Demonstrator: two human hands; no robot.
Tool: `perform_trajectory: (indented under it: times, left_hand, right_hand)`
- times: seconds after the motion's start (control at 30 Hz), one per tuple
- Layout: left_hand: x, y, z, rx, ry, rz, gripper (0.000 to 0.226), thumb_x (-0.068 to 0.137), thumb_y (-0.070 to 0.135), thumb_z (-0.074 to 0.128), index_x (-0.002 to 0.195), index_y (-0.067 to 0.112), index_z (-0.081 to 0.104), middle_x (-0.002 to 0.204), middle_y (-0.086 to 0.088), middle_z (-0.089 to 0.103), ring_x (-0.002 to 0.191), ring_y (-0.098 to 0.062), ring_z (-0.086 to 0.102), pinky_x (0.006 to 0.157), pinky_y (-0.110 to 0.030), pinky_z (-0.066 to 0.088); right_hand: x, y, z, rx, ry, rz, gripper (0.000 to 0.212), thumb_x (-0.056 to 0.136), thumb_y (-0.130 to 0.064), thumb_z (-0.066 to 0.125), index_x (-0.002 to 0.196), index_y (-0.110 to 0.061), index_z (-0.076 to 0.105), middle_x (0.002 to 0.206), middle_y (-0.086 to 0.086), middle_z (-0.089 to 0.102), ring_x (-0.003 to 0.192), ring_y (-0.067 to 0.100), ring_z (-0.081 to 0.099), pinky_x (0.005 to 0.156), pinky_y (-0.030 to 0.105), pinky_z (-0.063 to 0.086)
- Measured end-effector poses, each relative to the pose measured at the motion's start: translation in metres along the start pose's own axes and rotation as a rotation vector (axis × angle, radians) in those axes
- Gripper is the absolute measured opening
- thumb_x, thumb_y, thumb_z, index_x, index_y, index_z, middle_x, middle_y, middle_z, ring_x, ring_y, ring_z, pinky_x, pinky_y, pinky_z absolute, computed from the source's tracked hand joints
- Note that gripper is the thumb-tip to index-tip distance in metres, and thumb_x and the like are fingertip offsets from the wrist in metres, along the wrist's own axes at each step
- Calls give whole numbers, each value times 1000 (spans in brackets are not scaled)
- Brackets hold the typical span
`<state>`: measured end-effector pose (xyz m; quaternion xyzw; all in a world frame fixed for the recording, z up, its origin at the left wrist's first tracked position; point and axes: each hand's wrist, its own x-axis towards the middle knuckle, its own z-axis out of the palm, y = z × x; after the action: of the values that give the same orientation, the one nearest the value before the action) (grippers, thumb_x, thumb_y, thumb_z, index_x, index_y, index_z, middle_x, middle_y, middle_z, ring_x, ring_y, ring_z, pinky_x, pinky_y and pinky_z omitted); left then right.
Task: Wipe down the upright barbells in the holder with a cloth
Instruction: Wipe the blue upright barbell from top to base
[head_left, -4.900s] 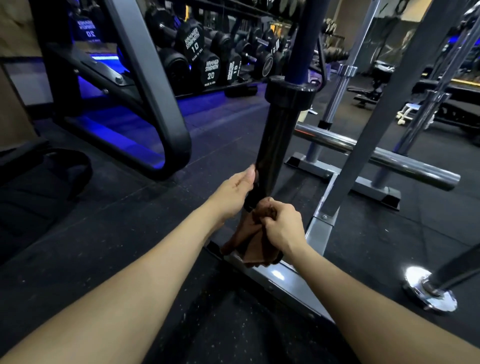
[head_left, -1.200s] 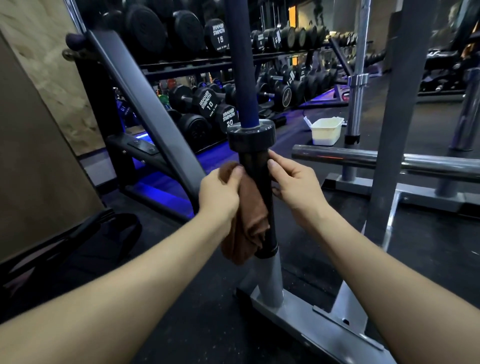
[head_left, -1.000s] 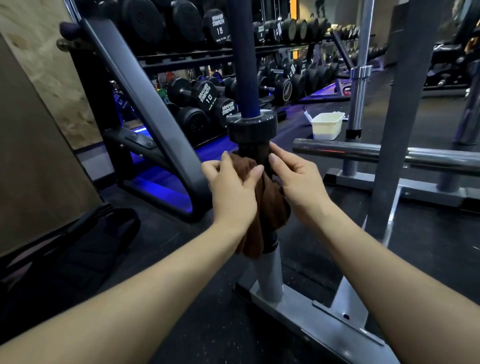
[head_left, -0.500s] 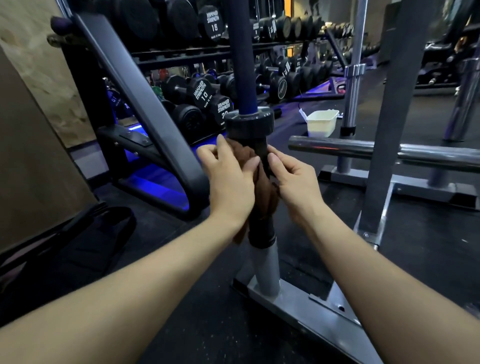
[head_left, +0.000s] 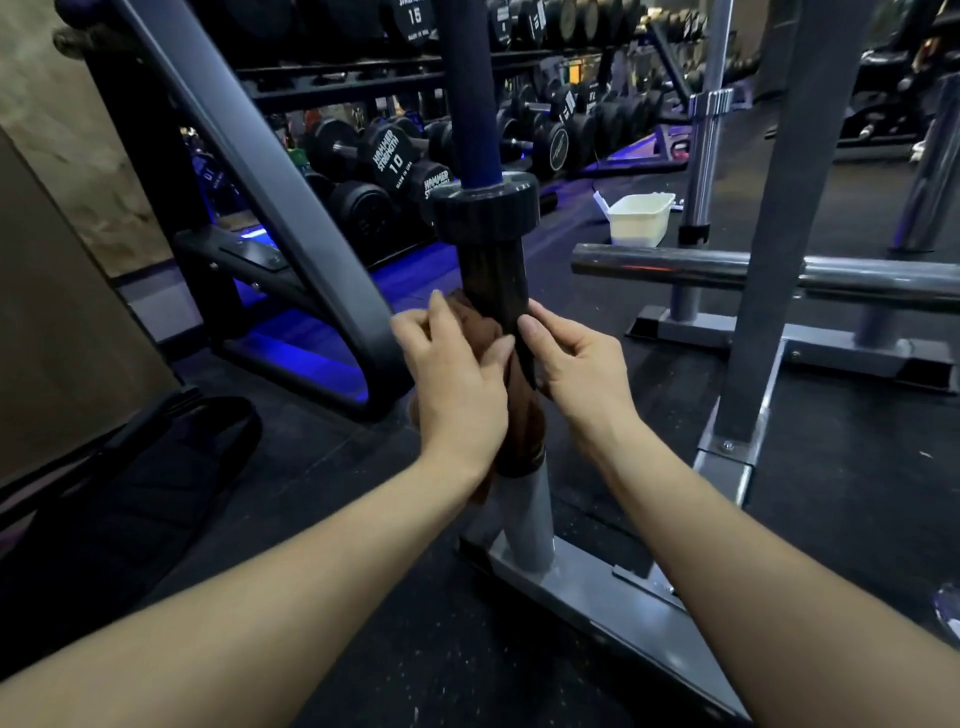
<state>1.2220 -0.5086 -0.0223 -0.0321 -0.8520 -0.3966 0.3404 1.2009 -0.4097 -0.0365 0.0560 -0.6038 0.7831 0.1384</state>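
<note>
hands (head_left: 457, 384) pressing cloth (head_left: 480, 332), upright barbell (head_left: 493, 280)

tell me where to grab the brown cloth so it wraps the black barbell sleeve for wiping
Judging by this view, grip the brown cloth where it bunches against the black sleeve, below the collar. Come from both sides, left hand and right hand, fingers curling round. The sleeve is an upright cylinder, so an encircling grip should let the cloth slide along it.
</note>
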Motion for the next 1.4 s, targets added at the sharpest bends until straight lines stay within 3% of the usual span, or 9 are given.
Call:
perform_trajectory:
  times: [0.07,0.23,0.33,0.43,0.53,0.9,1.1,1.27,1.4]
  left_hand:
    - [-3,-5,4,2,-14,2,72,87,14,64,145,0,24,117,-3,23,109,-10,32,100,-11,20]
    - [-35,-39,14,52,-284,-153,56,87,11,63,134,1,36,115,-5,28,113,-29,43,107,-34,33]
    - [-42,-39,19,16,-229,-213,42,87,11,63,123,2,44,107,0,27,107,-26,46,102,-26,35]
    - [-31,-30,17,-31,-87,-131,59,85,10,67,136,3,39,110,-1,27,93,-1,37,87,6,21]
    - [-31,-28,17,-58,-55,-73,75,85,13,68,147,6,26,114,3,24,89,9,30,79,13,15]
    - [-54,-58,26,22,-249,-159,78,85,11,66,147,7,20,119,-3,27,111,-21,43,101,-27,37]
    - [-47,-52,15,28,-330,-309,42,86,10,65,123,4,47,119,-10,42,95,-20,47,76,-17,35]
    - [-69,-42,17,57,-199,-333,47,85,13,65,129,21,50,109,4,41,99,-18,55,89,-22,40]
    - [-53,-62,21,34,-214,-336,33,80,13,70,112,20,62,102,5,54,81,-13,57,74,-18,39]
  right_hand:
    - [1,3,0,3,4,9,31,91,-16,63,121,-11,64,76,-12,61,56,-8,52,72,18,44]
    - [-2,3,1,-37,10,54,34,89,-28,66,120,-15,66,110,0,71,93,6,63,96,33,50]
    - [-3,4,-4,-64,-20,56,34,88,-28,66,121,-16,66,114,1,70,106,12,64,100,42,48]
    - [-3,9,-7,-89,-14,55,32,88,-27,67,118,-18,67,113,0,70,103,9,63,100,45,48]
    - [-1,16,-8,-91,-25,52,32,85,-33,69,115,-23,68,112,-2,70,109,12,63,99,46,49]
    - [-10,18,-1,-70,-33,73,38,89,-23,65,127,-17,61,113,1,69,101,10,66,99,38,49]
    - [-15,12,0,-81,-52,85,44,88,-15,66,131,-15,57,101,-8,68,83,-1,64,88,28,51]
    - [-15,18,-4,-115,-32,89,40,88,-21,67,127,-26,60,109,-5,69,93,6,66,89,31,53]
    - [-10,22,-6,-109,-38,77,39,86,-18,69,124,-22,63,107,-4,70,90,6,66,92,36,53]
